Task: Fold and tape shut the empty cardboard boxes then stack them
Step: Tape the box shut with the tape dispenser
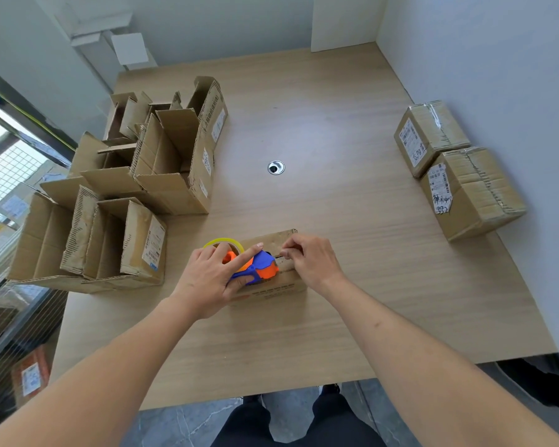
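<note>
A small closed cardboard box (273, 290) lies on the wooden table (320, 221) near its front edge. On top of it rests a blue and orange tape dispenser (259, 267) with a yellowish tape roll (223, 244). My left hand (212, 280) grips the dispenser, index finger stretched over it. My right hand (312, 261) pinches the tape end at the dispenser's mouth and presses on the box top. Two taped boxes, one (431, 135) behind the other (475, 191), sit side by side at the right edge.
Several open empty boxes (162, 150) with raised flaps crowd the table's left side. A round metal cable hole (275, 167) sits mid-table. White walls close off the back and right. More boxes lie on the floor at the left.
</note>
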